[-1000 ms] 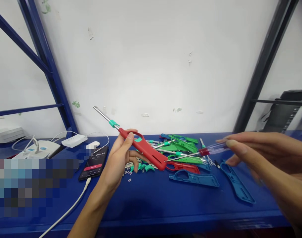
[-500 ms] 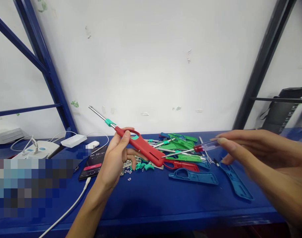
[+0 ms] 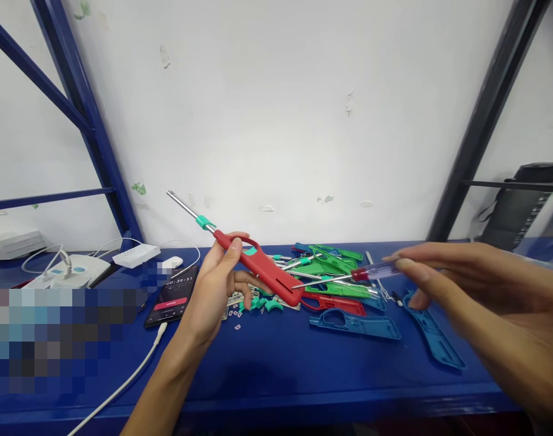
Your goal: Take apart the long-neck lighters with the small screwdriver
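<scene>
My left hand (image 3: pixel 221 278) grips a red gas lighter (image 3: pixel 264 266) by its handle, thumb on the near side by the green trigger. The lighter's metal barrel points up and left, with a green collar around it. My right hand (image 3: pixel 462 290) pinches the clear, red-collared handle of a screwdriver (image 3: pixel 371 271). Its thin shaft reaches left, and the tip overlaps the lighter's handle beside the long slot; I cannot tell whether it touches. A blue handle shell (image 3: pixel 433 336) lies under my right fingers, and another blue shell (image 3: pixel 358 325) lies between the hands.
Green lighter shells (image 3: pixel 335 263) and metal tubes are heaped behind the hands, with a red shell (image 3: pixel 335 303) in front. Small green parts (image 3: pixel 271 304) lie nearby. A phone (image 3: pixel 171 297), a white cable (image 3: pixel 126 384) and a power strip (image 3: pixel 71 272) are on the left.
The screwdriver tip has shifted slightly left, further over the lighter's handle towards the slot. Both hands keep their holds, and the whole view has moved a little.
</scene>
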Demonstrator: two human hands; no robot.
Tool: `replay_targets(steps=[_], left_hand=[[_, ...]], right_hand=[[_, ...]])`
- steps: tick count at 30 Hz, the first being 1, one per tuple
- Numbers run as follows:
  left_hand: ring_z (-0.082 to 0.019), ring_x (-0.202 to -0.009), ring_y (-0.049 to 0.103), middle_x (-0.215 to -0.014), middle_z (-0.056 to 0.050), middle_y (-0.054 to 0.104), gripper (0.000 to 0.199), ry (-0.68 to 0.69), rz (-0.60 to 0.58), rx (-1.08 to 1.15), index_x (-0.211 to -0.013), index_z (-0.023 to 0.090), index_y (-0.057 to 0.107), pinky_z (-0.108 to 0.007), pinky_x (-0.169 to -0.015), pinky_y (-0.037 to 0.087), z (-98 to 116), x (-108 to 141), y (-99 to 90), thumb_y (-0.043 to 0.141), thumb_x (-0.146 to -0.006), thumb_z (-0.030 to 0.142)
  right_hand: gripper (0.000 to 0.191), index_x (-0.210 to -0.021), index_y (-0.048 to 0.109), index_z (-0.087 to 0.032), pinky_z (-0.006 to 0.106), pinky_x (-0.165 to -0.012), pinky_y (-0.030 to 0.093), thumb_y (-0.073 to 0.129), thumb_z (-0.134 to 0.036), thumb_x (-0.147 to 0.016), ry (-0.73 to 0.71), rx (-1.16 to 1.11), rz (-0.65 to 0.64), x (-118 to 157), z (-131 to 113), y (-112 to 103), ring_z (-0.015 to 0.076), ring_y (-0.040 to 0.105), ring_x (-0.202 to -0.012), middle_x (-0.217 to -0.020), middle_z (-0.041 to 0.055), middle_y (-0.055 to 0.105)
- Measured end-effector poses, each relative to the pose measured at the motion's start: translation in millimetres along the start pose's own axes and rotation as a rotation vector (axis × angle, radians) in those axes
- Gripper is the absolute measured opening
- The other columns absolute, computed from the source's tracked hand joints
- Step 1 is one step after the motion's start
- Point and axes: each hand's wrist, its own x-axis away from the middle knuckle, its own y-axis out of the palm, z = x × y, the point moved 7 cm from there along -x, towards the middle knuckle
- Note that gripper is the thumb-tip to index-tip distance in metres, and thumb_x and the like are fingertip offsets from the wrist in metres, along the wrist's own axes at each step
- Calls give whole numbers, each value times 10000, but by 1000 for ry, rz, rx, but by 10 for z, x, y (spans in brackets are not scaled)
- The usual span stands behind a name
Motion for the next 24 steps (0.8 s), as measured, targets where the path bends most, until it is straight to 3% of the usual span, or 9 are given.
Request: replay_targets(steps=[5,9,14,20,24], left_hand=[[-141,-476,633,-901,-89,720,303,-5,-4,-1,-1183,192,489,-197,-337,443,-6,1,12,569,-992,414],[-142,-453,626,-878,-92,725,293,8,-5,-7,-1187,186,478,-192,-326,432,20,8,5,547,-999,400],[-121,-434,593,-887,-92,726,291,19,-2,-12,-1180,182,483,-194,-334,442,31,23,4,545,-1001,403],[-145,-483,638,-879,-85,718,330,21,0,-18,-1188,183,480,-190,-336,447,7,33,22,578,-984,424],[-142,-495,646,-892,-80,715,344,21,-1,-22,-1197,185,483,-186,-338,449,2,28,28,586,-981,432]], right_hand=[[292,-937,812,-357,333,-513,476,714,-607,-822,-8,84,-2,28,-47,-43,255,729,-750,-808,-9,781],[344,-912,797,-350,359,-601,484,697,-665,-816,28,91,19,16,-35,-113,229,692,-678,-769,-14,745],[412,-888,796,-333,347,-564,473,716,-720,-774,54,28,5,7,-15,-101,227,696,-686,-800,-3,757],[379,-941,809,-350,327,-547,482,732,-690,-792,0,19,28,-6,-25,-81,210,683,-616,-683,-13,734],[317,-927,834,-341,289,-415,412,788,-617,-779,-91,-44,33,-42,34,-64,186,671,-544,-634,-10,734]])
